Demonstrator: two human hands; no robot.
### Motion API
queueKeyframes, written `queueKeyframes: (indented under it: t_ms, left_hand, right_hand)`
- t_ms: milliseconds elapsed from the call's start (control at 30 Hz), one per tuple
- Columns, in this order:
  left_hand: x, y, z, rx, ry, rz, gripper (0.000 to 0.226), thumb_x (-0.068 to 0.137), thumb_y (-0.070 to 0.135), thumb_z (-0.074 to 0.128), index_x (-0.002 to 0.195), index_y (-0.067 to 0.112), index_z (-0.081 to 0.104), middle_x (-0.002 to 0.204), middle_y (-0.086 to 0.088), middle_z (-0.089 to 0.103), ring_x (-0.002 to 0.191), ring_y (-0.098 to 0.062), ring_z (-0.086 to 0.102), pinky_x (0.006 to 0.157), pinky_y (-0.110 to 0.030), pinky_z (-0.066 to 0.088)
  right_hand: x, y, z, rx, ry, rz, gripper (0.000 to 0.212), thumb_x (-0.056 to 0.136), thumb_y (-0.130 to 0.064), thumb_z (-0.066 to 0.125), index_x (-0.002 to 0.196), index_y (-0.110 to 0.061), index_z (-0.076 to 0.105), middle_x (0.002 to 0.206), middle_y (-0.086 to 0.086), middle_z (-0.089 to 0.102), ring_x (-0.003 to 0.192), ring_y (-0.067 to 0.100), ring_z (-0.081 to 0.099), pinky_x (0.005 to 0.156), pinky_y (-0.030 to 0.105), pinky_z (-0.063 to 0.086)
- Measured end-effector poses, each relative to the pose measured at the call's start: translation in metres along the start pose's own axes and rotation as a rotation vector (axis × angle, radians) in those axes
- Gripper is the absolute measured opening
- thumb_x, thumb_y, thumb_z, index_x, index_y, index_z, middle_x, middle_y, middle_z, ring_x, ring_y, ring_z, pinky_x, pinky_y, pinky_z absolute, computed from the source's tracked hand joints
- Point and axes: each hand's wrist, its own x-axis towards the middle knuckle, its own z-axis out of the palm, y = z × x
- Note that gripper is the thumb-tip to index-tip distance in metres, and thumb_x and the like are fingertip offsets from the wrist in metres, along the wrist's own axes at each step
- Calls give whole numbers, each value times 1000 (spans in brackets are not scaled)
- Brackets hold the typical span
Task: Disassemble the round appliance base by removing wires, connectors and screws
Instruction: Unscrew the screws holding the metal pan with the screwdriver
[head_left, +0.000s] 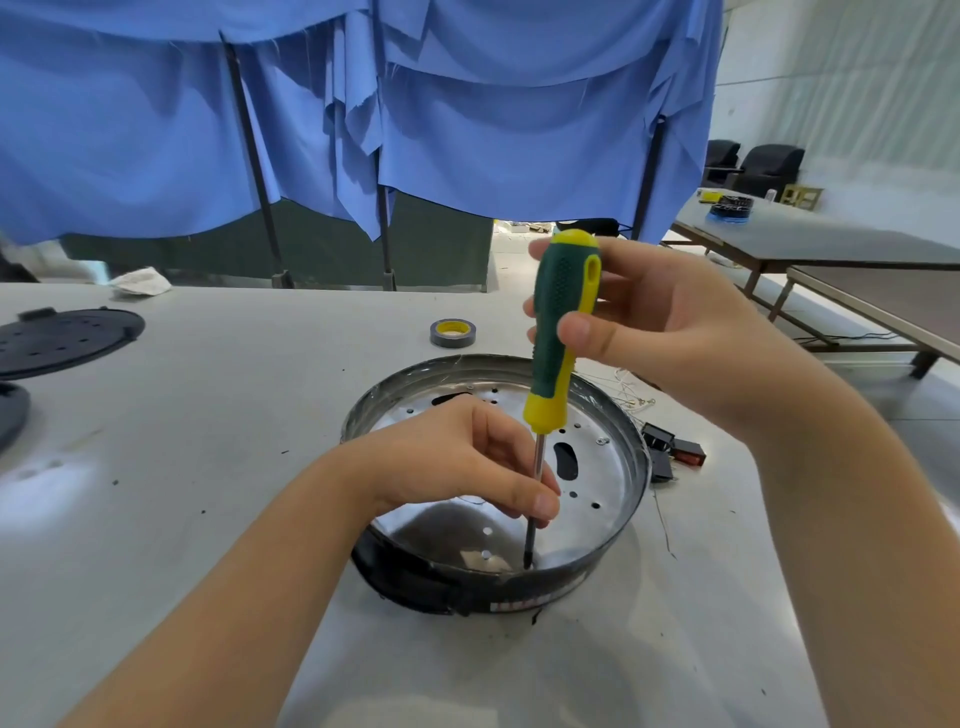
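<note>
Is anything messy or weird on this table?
A bit messy. Thin loose wires and small black connectors lie in a jumble on the table to the right of the round appliance base. Small dark specks dot the tabletop around it. Nothing looks spilled.

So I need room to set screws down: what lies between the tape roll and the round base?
Nothing: in the head view, bare table separates the tape roll from the round base.
</note>
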Motion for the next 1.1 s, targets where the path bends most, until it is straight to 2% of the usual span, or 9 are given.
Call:
queueKeyframes:
  t_ms: [100, 200, 333, 400, 533, 733, 833, 967, 1100]
  left_hand:
    - [-4, 2, 0, -95, -45, 19, 17, 80, 18, 74, 96, 22, 77, 97, -5, 76, 94, -20, 72, 81, -22, 54]
    - [-6, 3, -2, -166, -75, 34, 21, 87, 11, 68, 102, 24, 76, 103, -6, 75, 99, -22, 71, 82, -23, 54]
    - [-6, 4, -1, -171, -28, 43, 16, 83, 8, 71, 95, 16, 77, 97, -11, 76, 94, -24, 73, 80, -24, 55]
    - [-6, 4, -1, -158, -10, 45, 15, 83, 4, 71, 93, 13, 77, 94, -12, 76, 91, -24, 73, 78, -23, 55]
    - [-7, 7, -1, -143, -15, 52, 14, 82, 2, 72, 90, 12, 77, 92, -12, 76, 89, -24, 73, 76, -23, 56]
    - [-5, 11, 1, -23, 34, 63, 10, 76, 7, 80, 83, 11, 76, 82, -6, 76, 80, -16, 73, 70, -16, 52]
    - [-5, 14, 4, 82, 79, 64, 13, 70, 16, 85, 77, 15, 74, 72, 4, 74, 67, -6, 68, 63, -12, 49]
    - [-3, 17, 7, 160, 116, 63, 23, 67, 23, 87, 77, 11, 70, 65, 9, 68, 61, -3, 62, 60, -10, 46]
    - [-5, 20, 6, 184, 79, 47, 14, 71, 25, 84, 81, 25, 74, 73, 10, 72, 71, -5, 67, 69, -20, 53]
  right_hand:
    - [-1, 3, -2, 108, -82, 24, 45, 84, -10, 58, 129, -11, 50, 109, 5, 70, 102, 20, 69, 85, 29, 55]
    - [0, 4, -7, 216, -122, 76, 49, 86, -3, 54, 133, -10, 47, 112, 6, 69, 103, 22, 68, 83, 28, 55]
    - [0, 1, -1, 5, -75, 74, 54, 79, -21, 65, 132, -24, 51, 113, 6, 67, 101, 19, 68, 89, 32, 55]
    - [1, 0, 5, -112, -21, 43, 58, 72, -31, 74, 127, -29, 55, 112, 17, 63, 98, 28, 64, 93, 42, 53]
    - [2, -4, 8, -66, 12, -6, 61, 67, -29, 76, 125, -23, 58, 106, 27, 62, 91, 38, 60, 91, 54, 50]
    - [-3, 0, -1, 112, -148, 20, 52, 85, -4, 61, 134, -11, 48, 111, 8, 71, 104, 22, 68, 83, 28, 55]
    - [-4, -3, 2, 37, -170, 30, 54, 80, -13, 69, 131, -22, 52, 105, -7, 71, 101, 12, 68, 81, 21, 53]
    - [-2, -6, 11, -125, -75, 12, 54, 66, -28, 76, 117, -25, 58, 72, -34, 61, 78, -8, 64, 70, 8, 48]
    - [-3, -8, 7, -33, -46, 7, 72, 60, -16, 78, 126, -22, 52, 74, -23, 69, 78, 1, 70, 69, 12, 52]
